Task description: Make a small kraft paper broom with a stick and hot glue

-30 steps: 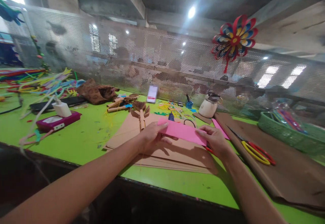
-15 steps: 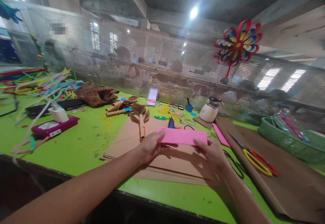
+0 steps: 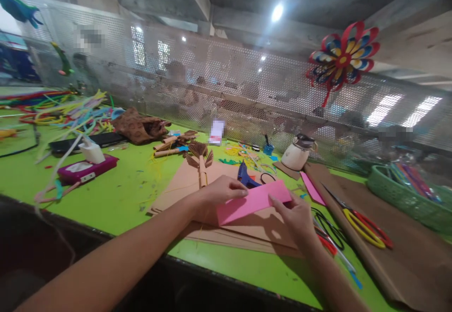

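Observation:
A strip of pink paper (image 3: 256,202) is held above a stack of brown paper sheets (image 3: 208,229), its left end tilted down. My right hand (image 3: 291,210) pinches its right end, thumb on the near face. At the upper left edge my left hand (image 3: 221,196) is closed, thumb on the paper and the other fingers partly hidden. Just behind the strip lies a blue glue gun (image 3: 244,174). A rolled brown paper piece with a pleated fan top (image 3: 202,163) rests on the stack's far side.
Scissors (image 3: 365,227) lie on brown paper at right, near a green basket (image 3: 406,203). A white jug (image 3: 296,154) stands behind. A purple power strip (image 3: 88,169) and colourful pipe cleaners (image 3: 74,114) are on the left. A perforated metal screen (image 3: 226,86) runs along the back.
The pink strip has turned from level to slanting, left end lower. My left hand has shifted from its left end to the upper edge. The view has swung slightly left.

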`<state>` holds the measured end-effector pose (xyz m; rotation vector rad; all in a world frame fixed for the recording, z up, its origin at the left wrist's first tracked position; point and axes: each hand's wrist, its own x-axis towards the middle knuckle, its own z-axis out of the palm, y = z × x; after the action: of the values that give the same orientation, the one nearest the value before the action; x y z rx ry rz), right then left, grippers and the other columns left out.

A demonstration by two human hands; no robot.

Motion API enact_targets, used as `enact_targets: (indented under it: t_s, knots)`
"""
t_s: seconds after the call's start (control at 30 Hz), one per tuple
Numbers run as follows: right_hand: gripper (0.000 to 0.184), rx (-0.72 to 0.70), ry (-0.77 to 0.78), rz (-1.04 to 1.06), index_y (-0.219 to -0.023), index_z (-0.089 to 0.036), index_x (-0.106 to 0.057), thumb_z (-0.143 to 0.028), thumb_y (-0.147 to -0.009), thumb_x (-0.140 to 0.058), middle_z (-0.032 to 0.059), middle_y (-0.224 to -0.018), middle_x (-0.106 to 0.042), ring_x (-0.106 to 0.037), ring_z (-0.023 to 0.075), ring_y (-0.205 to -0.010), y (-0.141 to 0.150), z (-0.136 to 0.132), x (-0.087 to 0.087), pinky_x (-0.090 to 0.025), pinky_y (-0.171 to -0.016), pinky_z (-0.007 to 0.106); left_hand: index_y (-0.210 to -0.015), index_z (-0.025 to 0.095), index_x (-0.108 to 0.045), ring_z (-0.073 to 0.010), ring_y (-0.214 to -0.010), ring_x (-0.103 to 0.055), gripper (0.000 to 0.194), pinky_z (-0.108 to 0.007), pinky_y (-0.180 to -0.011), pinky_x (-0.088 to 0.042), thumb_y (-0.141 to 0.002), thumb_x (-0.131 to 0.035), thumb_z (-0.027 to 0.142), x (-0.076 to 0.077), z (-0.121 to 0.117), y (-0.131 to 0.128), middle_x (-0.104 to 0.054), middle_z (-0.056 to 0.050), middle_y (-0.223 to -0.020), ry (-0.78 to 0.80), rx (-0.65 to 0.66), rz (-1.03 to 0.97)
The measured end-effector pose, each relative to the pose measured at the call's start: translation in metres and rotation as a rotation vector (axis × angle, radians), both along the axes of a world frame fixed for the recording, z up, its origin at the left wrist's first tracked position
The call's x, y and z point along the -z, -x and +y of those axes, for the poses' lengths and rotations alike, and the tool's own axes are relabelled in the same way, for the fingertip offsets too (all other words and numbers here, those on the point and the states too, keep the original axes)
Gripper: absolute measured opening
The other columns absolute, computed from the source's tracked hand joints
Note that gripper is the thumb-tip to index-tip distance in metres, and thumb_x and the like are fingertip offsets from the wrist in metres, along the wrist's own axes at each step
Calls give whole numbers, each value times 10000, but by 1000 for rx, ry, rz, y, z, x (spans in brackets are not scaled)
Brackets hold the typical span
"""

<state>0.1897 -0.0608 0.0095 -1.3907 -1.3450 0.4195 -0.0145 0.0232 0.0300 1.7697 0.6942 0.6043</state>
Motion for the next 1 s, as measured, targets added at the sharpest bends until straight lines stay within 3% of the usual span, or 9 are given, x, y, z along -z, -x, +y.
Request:
enact_targets:
  t_s: [0.07, 0.17, 0.27, 0.4, 0.57, 0.67, 0.8, 0.87, 1.0]
  knots:
    - [243, -39, -48, -23, -809, -151, -653, -368, -700, -656, 56, -705, -673, -590, 197, -628, 7, -4, 1, -483, -589, 302, -786, 142, -706, -110, -554, -483, 249, -203, -494, -305, -696, -617, 356, -1, -3, -6, -632, -17, -662, -63, 61, 78]
    - [218, -96, -85, -24, -822, -161, -657, -342, -701, -665, 57, -736, -686, -615, 209, -662, 13, -8, 1, -503, -627, 317, -723, 134, -680, -90, -492, -431, 254, -199, -459, -268, -703, -614, 378, -4, -11, -10, -583, -2, -593, -31, 83, 75]
    - [213, -134, -140, 6, -863, -175, -664, -319, -706, -664, 70, -819, -694, -630, 225, -727, 14, -9, 3, -514, -675, 340, -759, 137, -656, -99, -500, -476, 270, -207, -481, -326, -709, -620, 401, -8, -19, -11, -607, -23, -643, 175, 75, -9]
    - [148, -98, -214, -63, -860, -193, -677, -276, -756, -614, 61, -801, -678, -620, 210, -715, 14, -8, 10, -509, -641, 319, -801, 141, -637, -105, -548, -534, 219, -225, -549, -409, -718, -639, 344, -6, -25, -12, -618, -39, -707, 468, 177, -189]
    - [271, -131, -218, -171, -1056, -230, -646, -243, -818, -515, 54, -824, -659, -601, 188, -688, 13, -7, 15, -499, -610, 314, -826, 117, -634, -108, -594, -551, 193, -224, -583, -427, -729, -631, 283, 3, -23, -16, -618, -47, -731, 590, 213, -310]
    - [341, -193, -216, -225, -1125, -265, -616, -197, -814, -493, 56, -943, -660, -619, 203, -786, 13, -8, 14, -508, -681, 337, -824, 119, -618, -136, -610, -578, 200, -255, -601, -446, -739, -612, 299, 6, -21, -17, -624, -55, -728, 635, 196, -339]
    - [379, -236, -263, -295, -1139, -279, -609, -159, -802, -485, 59, -1084, -637, -592, 229, -983, 12, -8, 13, -479, -829, 366, -900, 109, -599, -189, -729, -607, 431, -327, -703, -473, -756, -554, 513, 6, -21, -19, -642, -104, -828, 824, 304, -382]
    - [405, -252, -282, -339, -1157, -282, -595, -158, -781, -511, 56, -1083, -638, -598, 221, -973, 11, -7, 14, -485, -816, 349, -917, 106, -591, -181, -702, -600, 514, -327, -690, -477, -725, -557, 581, 6, -23, -21, -638, -100, -811, 834, 299, -357]
    - [407, -243, -290, -382, -1135, -288, -605, -135, -778, -479, 46, -1047, -650, -612, 201, -937, 11, -6, 16, -501, -785, 330, -948, 125, -580, -144, -673, -595, 448, -288, -664, -473, -639, -721, 417, 6, -27, -24, -619, -65, -811, 683, 173, -292]
